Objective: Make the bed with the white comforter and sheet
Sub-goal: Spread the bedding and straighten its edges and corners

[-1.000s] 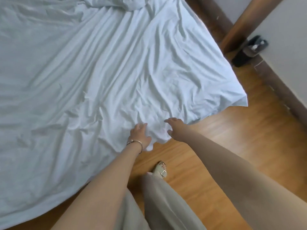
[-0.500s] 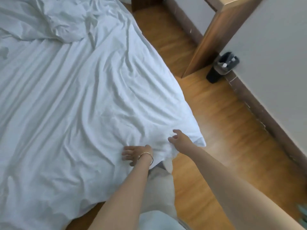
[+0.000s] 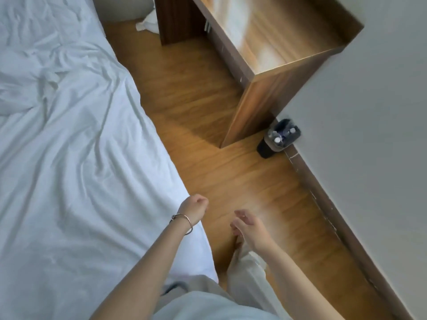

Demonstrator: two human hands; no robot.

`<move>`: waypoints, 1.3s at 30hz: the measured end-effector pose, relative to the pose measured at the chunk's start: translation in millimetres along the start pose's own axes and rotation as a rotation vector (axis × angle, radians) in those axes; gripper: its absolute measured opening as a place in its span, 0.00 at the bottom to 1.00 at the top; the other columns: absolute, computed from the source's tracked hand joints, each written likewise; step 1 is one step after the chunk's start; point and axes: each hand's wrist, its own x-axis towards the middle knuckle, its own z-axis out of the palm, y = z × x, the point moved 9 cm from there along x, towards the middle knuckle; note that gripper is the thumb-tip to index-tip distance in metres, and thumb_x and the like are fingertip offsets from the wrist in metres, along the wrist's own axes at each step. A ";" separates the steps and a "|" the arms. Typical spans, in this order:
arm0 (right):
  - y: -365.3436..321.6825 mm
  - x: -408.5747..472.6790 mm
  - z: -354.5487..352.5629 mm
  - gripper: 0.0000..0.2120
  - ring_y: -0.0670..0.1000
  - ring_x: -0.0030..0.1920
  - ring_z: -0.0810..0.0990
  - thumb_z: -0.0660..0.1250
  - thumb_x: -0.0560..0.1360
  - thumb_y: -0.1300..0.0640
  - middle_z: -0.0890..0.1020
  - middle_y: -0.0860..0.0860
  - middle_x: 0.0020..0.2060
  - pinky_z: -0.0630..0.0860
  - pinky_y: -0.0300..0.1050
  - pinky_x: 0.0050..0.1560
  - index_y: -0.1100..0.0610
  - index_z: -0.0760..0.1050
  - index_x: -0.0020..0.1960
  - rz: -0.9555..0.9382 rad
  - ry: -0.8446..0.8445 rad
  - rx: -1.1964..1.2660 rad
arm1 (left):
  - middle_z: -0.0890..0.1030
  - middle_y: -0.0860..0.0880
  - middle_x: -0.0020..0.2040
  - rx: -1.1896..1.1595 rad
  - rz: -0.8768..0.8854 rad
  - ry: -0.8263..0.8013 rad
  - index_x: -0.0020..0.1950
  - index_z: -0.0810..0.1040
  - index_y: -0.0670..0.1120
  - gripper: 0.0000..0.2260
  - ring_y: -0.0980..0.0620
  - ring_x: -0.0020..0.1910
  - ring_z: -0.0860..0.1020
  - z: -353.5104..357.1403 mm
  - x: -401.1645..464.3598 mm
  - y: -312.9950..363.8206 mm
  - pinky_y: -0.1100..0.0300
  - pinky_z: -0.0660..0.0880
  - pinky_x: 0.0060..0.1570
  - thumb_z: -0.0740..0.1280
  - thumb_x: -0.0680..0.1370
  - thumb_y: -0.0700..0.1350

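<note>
across the left of view the white sheet (image 3: pixel 76 172) covers the bed, wrinkled, its edge hanging by the wood floor (image 3: pixel 231 176). left hand (image 3: pixel 193 209) is curled into an empty fist at that edge, right hand (image 3: pixel 250 228) loose and holding nothing over the floor. suggest pinching the hem with both, pulling taut toward the foot, smoothing creases outward.

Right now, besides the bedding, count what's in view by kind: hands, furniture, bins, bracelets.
Hands: 2, left hand, right hand
Furniture: 1, wooden desk
Bins: 1, black bin
Bracelets: 1, bracelet
Total: 5
</note>
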 end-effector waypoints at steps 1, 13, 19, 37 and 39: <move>-6.1 12.6 -14.4 0.13 0.51 0.42 0.82 0.63 0.80 0.56 0.83 0.50 0.42 0.78 0.54 0.54 0.57 0.72 0.64 -0.016 -0.026 -0.018 | 0.83 0.50 0.45 -0.009 -0.003 0.031 0.42 0.77 0.52 0.08 0.48 0.47 0.81 0.4 7.5 13.2 0.57 0.75 0.48 0.60 0.78 0.45; -253.7 141.5 -105.9 0.13 0.46 0.50 0.81 0.63 0.80 0.51 0.81 0.44 0.49 0.78 0.47 0.54 0.48 0.71 0.64 -0.475 -0.187 -0.361 | 0.81 0.57 0.52 -0.257 0.303 0.243 0.59 0.76 0.54 0.10 0.61 0.51 0.79 -35.8 59.2 240.4 0.68 0.74 0.52 0.61 0.81 0.44; -420.9 215.7 -35.4 0.15 0.45 0.50 0.81 0.63 0.80 0.55 0.81 0.46 0.50 0.78 0.39 0.53 0.43 0.69 0.64 -0.609 -0.401 -0.355 | 0.80 0.58 0.53 -0.387 0.279 0.463 0.60 0.74 0.57 0.11 0.58 0.54 0.78 -191.8 125.3 253.7 0.63 0.74 0.56 0.64 0.80 0.46; -812.0 387.6 300.5 0.12 0.47 0.44 0.81 0.62 0.79 0.58 0.83 0.49 0.46 0.77 0.38 0.45 0.43 0.73 0.58 -0.705 -0.892 -0.757 | 0.83 0.51 0.46 -0.993 -0.028 1.213 0.50 0.79 0.54 0.07 0.56 0.39 0.82 -618.5 252.1 218.5 0.60 0.75 0.45 0.67 0.77 0.42; -838.5 403.0 352.4 0.12 0.47 0.43 0.81 0.63 0.78 0.57 0.83 0.48 0.45 0.77 0.43 0.49 0.41 0.73 0.56 -0.731 -0.986 -0.860 | 0.83 0.51 0.44 -1.078 -0.109 1.375 0.49 0.78 0.55 0.06 0.54 0.40 0.81 -640.6 264.6 198.8 0.59 0.75 0.46 0.67 0.75 0.45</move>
